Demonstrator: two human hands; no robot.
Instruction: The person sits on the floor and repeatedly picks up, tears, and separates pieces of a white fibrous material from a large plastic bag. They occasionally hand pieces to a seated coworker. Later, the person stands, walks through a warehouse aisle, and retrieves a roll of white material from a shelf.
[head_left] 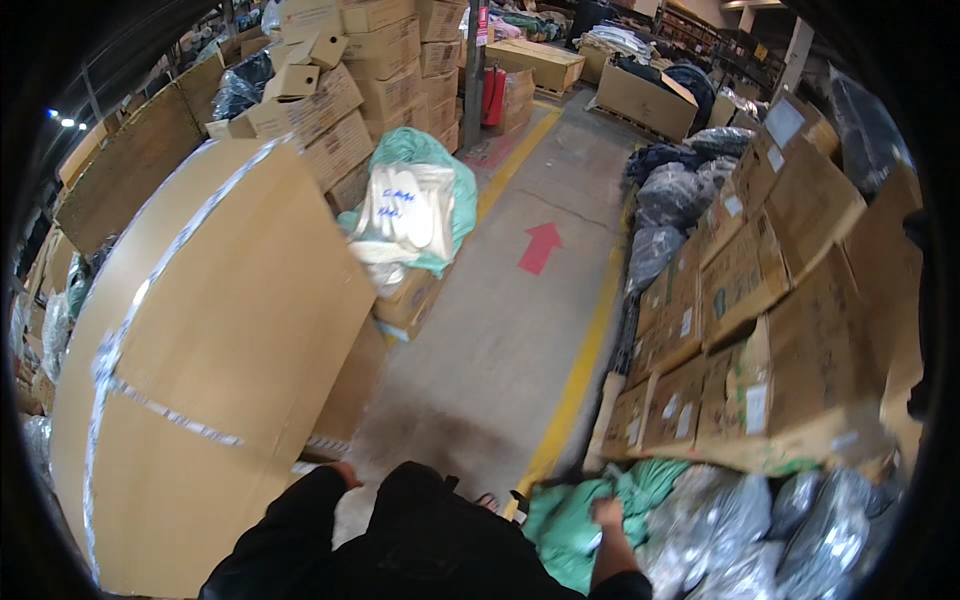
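Right hand point(606, 512) over rumpled green sack point(565, 525) beside crinkled clear plastic point(705, 515)

A warehouse or goods store: yellow lines point(590, 370) and a red arrow point(540, 247) mark the aisle floor point(480, 320), stacked cartons point(390, 80) rise at eleven o'clock, worn boxes point(745, 290) line three o'clock, and plastic-wrapped bundles point(830, 530) heap up at four o'clock

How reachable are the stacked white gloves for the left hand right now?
Probably not without stepping forward: the left hand is low beside the large carton, while the white gloves lie beyond its far corner. Their aisle-facing side looks unobstructed, so distance seems the main obstacle.
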